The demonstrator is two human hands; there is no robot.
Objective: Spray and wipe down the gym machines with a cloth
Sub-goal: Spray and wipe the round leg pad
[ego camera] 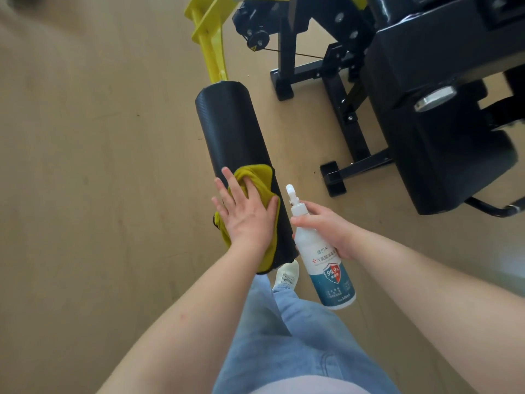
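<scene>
Right hand (pixel 326 231) grips opaque spray bottle (pixel 329 274); left hand (pixel 247 217), spread, presses cloth (pixel 257 177) onto roller (pixel 227 123).

Gym, black weight machine (pixel 426 115), padded roller (pixel 227 132), yellow frame (pixel 208 44)

Centre of frame: pad (pixel 227 132), slanting from upper middle down toward lower middle. On its lower end, cloth (pixel 257 177), draped over the top and down the left side. On the cloth, left hand (pixel 247 217), laid flat. Just right of the pad's lower end, bottle (pixel 321 251) in right hand (pixel 329 226), nozzle uppermost. Above the pad, bar (pixel 210 52) running to the top edge. Upper right: machine (pixel 440 123), feet on floor (pixel 85 166). Below the pad's end, shoe (pixel 287 273), then leg (pixel 284 336) toward the bottom edge.
</scene>
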